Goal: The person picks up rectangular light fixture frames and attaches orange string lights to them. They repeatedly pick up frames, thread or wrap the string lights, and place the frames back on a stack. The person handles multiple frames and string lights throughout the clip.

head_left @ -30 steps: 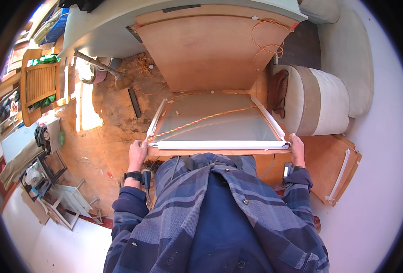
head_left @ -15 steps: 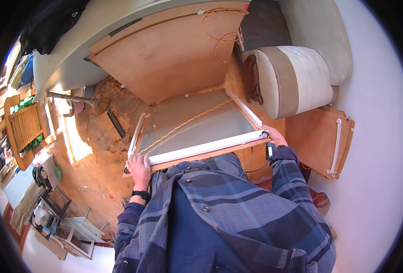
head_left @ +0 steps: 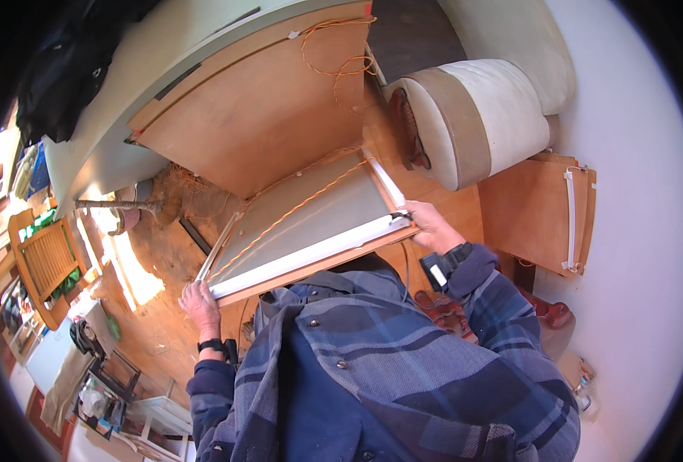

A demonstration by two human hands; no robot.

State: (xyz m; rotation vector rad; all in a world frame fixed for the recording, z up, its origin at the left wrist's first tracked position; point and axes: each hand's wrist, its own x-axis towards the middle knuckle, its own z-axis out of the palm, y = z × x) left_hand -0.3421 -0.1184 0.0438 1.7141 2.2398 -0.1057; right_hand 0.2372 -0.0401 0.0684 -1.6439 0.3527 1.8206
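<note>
Cluttered room, wooden floor [head_left: 154, 333] underfoot, white wall [head_left: 634, 262] on the right. Left hand [head_left: 201, 302] closed on the panel's near-left corner, right hand [head_left: 432, 227] wrapped round its near-right corner; the wide two-corner hold likely keeps it level and leaves the middle untouched. Framed panel [head_left: 310, 212] sits in front of the torso, grey-faced, slanting up to the right. White strips run along its edges, the near strip [head_left: 310, 260] between the hands, probably bordering the grey face. Orange twisted wire [head_left: 280, 214] crosses corner to corner, apparently loose on top. Far edge lies near the foot of a leaning wooden board [head_left: 268, 104]; can't tell if they touch. Coiled wire hangs over that board, seemingly to stay off the floor. Right: striped sofa arm [head_left: 503, 115], then another panel [head_left: 522, 212] stood near the wall, presumably to save space. Left: slatted chair [head_left: 48, 262].
</note>
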